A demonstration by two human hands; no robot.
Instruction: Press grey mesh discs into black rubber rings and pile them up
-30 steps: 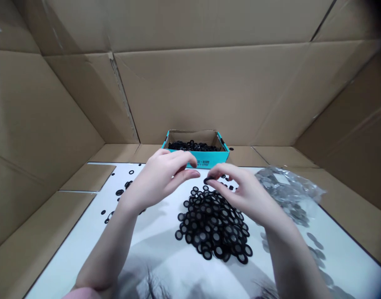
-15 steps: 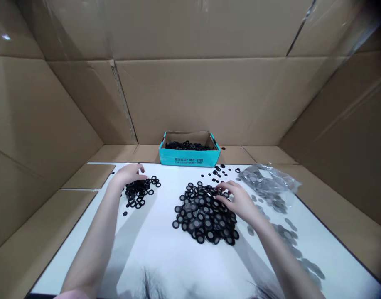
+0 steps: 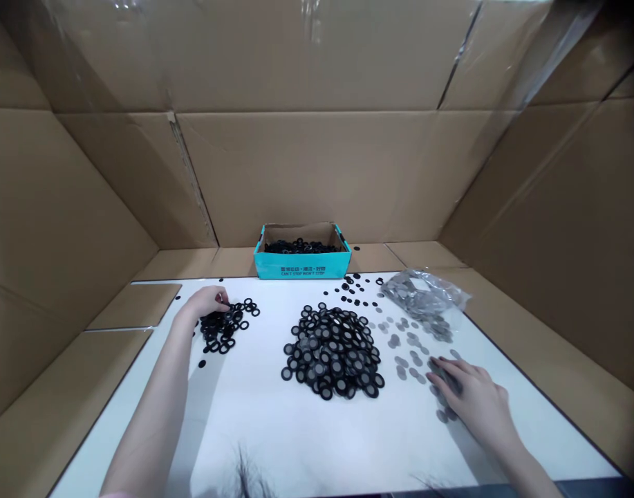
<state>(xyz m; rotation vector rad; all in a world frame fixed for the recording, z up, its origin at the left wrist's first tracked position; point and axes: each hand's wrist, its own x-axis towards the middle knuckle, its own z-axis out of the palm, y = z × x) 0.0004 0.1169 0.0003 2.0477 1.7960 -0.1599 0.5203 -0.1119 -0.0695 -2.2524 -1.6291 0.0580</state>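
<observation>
My left hand (image 3: 205, 302) rests at the left side of a small heap of black rings (image 3: 224, 327), fingers curled onto them; what they pinch is hidden. My right hand (image 3: 472, 398) lies flat with fingers stretched over loose grey mesh discs (image 3: 407, 344) on the white table top (image 3: 275, 429). Between the hands sits a large pile of black rings with mesh centres (image 3: 332, 351).
A teal cardboard box (image 3: 302, 263) holding black rings stands at the back. A clear plastic bag (image 3: 425, 294) of grey discs lies at the right rear. Scattered black rings (image 3: 355, 287) lie behind the big pile. Brown cardboard walls surround the table.
Both hands left the middle: the left went out to the small ring heap on the left, the right moved from the big pile down to the grey discs on the right.
</observation>
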